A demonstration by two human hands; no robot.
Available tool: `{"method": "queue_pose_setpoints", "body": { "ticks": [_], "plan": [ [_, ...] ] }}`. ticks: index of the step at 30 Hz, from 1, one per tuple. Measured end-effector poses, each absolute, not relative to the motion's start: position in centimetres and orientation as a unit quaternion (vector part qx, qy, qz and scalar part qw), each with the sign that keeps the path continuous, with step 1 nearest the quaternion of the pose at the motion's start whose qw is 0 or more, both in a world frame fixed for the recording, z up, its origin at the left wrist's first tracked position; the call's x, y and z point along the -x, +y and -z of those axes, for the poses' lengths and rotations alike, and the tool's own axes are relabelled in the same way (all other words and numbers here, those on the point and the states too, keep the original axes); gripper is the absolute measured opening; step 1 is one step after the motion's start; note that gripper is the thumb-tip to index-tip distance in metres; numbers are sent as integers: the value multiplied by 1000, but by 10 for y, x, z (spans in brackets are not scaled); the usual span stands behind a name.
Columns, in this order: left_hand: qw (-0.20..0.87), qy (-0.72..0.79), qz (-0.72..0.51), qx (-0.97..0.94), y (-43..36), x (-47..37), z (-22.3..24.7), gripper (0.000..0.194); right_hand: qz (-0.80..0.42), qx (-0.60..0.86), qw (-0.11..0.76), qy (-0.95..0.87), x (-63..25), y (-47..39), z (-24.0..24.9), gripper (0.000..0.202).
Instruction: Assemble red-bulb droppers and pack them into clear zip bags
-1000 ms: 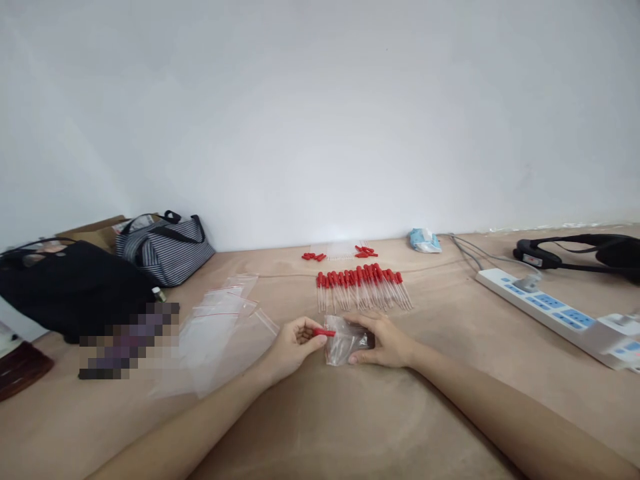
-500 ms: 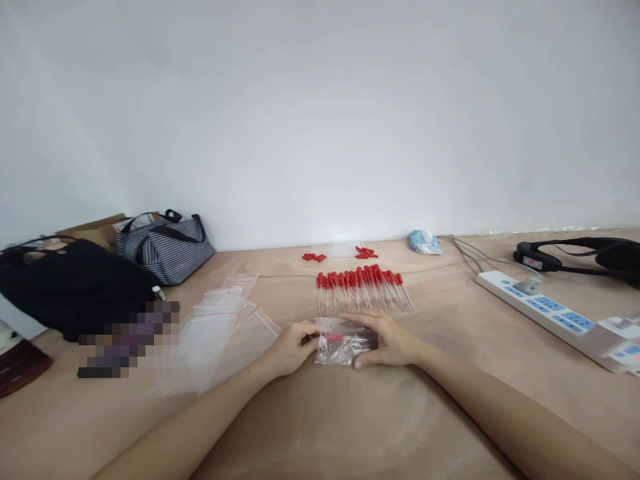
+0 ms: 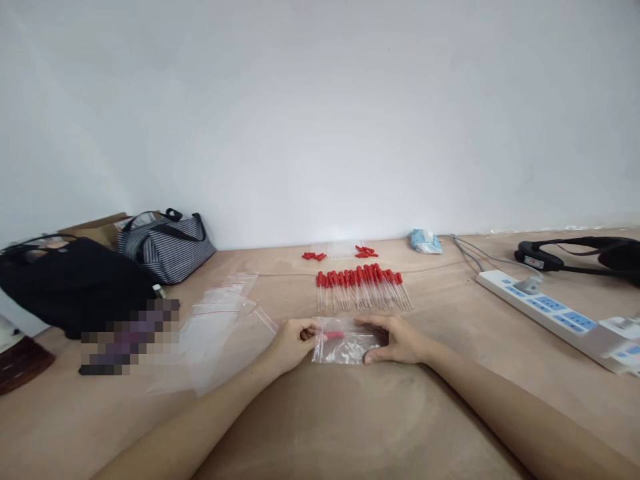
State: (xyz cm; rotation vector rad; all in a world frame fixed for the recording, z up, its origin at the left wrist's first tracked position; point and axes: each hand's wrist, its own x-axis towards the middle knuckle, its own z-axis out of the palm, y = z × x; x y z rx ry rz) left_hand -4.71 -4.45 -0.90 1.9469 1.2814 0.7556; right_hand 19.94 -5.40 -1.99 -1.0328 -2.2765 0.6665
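Observation:
A clear zip bag (image 3: 345, 350) lies between my hands on the wooden table (image 3: 320, 427), with a red-capped dropper (image 3: 334, 335) showing inside it. My left hand (image 3: 295, 343) pinches the bag's left end. Thumb and fingers of my right hand (image 3: 395, 339) are closed around its right end. Just beyond the bag stretches a row of red-capped droppers (image 3: 363, 287), their clear tubes pointing toward me. To the left of my left hand, several flat zip bags (image 3: 210, 333) overlap.
Behind the row lie small red pieces (image 3: 367, 253) on clear plastic. A blue packet (image 3: 425, 242), a power strip (image 3: 545, 310) and a black headset (image 3: 575, 257) are at the right. A striped bag (image 3: 173, 250) and a black bag (image 3: 75, 287) sit at the left.
My right hand has shifted slightly right, and more of the bag's right part shows flat. The bag's left edge has moved a little left; the row of droppers is unchanged.

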Motion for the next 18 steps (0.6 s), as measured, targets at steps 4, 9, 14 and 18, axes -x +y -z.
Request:
{"method": "queue_pose_setpoints", "body": {
  "ticks": [4, 9, 14, 18],
  "plan": [
    [366, 506, -304, -720, -36, 59, 5, 21, -246, 378, 275, -849, -199, -54, 20, 69],
    [271, 566, -314, -712, -5, 64, -8, 13, -230, 378, 285, -850, -191, -52, 21, 66],
    [195, 623, -297, -697, 48, 38, -16, 12, -232, 363, 291, -854, -187, -51, 22, 64],
    [167, 671, -277, -668, 82, 18, -12, 23, -230, 362, 291, -855, -188, -51, 22, 65]
  ]
}}
